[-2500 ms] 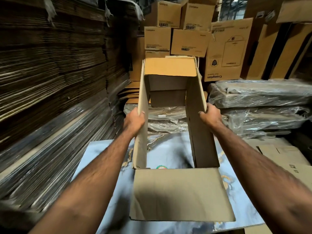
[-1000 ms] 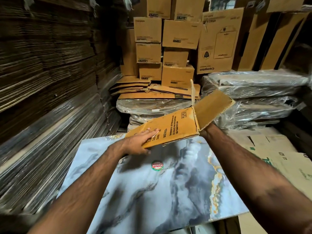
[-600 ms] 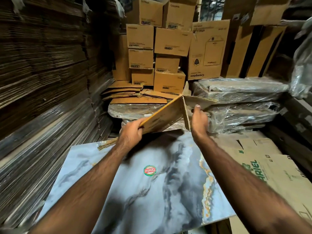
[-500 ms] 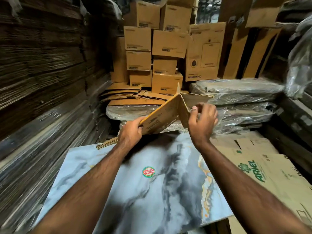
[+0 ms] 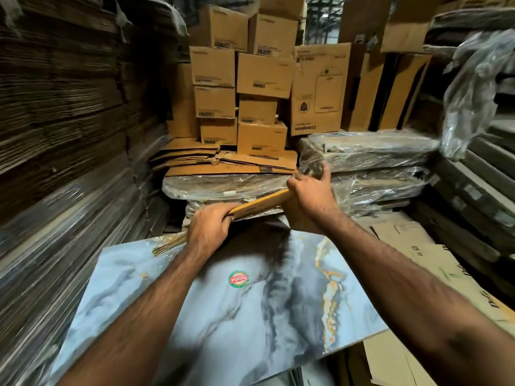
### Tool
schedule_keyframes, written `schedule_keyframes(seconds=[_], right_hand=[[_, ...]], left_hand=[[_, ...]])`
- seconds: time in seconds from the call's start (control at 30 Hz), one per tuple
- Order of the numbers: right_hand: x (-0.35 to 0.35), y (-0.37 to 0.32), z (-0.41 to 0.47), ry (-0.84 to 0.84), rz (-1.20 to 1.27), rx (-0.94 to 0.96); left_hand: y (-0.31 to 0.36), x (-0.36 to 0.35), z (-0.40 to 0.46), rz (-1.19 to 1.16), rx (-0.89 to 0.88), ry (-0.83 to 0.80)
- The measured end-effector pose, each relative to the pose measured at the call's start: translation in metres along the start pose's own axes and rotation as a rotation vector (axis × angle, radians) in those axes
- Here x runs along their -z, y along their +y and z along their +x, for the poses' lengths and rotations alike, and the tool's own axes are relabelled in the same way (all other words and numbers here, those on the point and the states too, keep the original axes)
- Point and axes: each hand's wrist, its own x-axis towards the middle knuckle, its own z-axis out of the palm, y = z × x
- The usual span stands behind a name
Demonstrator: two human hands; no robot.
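**Open carton now folded flat between both hands**

The carton [image 5: 260, 204] no longer stands as an open tube on the table [image 5: 250, 316] — it is off the surface, collapsed to a thin slab seen almost edge-on and tilted up toward the right. The end flap that sticks up half a second earlier is now folded down out of sight. The left hand [image 5: 207, 225], flat on the printed face a second ago, now wraps the carton's left end. The right hand [image 5: 309, 199] is off the side wall and over the right end, fingers curled across the fold — one finger raised. The round sticker [image 5: 238, 279], at first half hidden by the bottom flap, shows in full.
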Motion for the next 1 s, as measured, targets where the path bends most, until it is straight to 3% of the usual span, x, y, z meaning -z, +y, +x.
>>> schedule_keyframes(seconds=[0.13,0.2,0.27,0.33,0.37,0.4,0.47,0.53,0.63,0.73,0.87,1.0], right_hand=[[-0.008,-0.005,-0.016,-0.051,0.027,0.015],[-0.014,-0.01,-0.025,-0.024,0.022,0.03],[-0.018,-0.016,-0.035,0.041,0.015,0.034],[-0.023,-0.02,-0.048,0.093,0.0,0.027],[-0.028,-0.02,-0.056,0.112,-0.006,0.034],[-0.032,-0.02,-0.064,0.125,-0.009,0.038],[-0.041,-0.018,-0.083,0.145,0.014,0.043],[-0.049,-0.018,-0.102,0.162,0.076,0.053],[-0.061,-0.02,-0.127,0.149,0.184,0.001],[-0.066,-0.015,-0.141,-0.005,0.227,-0.113],[-0.058,-0.01,-0.145,-0.204,0.145,0.001],[-0.046,-0.023,-0.142,-0.135,-0.064,-0.086]], left_hand=[[0.013,0.001,-0.027,-0.056,-0.16,0.245],[0.03,-0.003,-0.045,-0.245,-0.112,0.191],[0.042,-0.011,-0.059,-0.542,0.21,-0.004],[0.039,-0.017,-0.061,-1.073,0.74,-0.191],[0.033,-0.017,-0.061,-1.383,0.965,-0.205],[0.021,-0.019,-0.06,-1.646,1.131,-0.122],[0.001,-0.018,-0.056,-1.911,1.262,0.131],[-0.004,-0.015,-0.057,-1.91,1.22,0.22],[-0.001,-0.014,-0.068,-1.724,1.213,0.141],[-0.013,-0.019,-0.074,-1.592,1.203,0.027],[-0.015,-0.017,-0.081,-1.477,1.175,-0.072],[-0.005,-0.017,-0.09,-1.407,1.131,-0.113]])
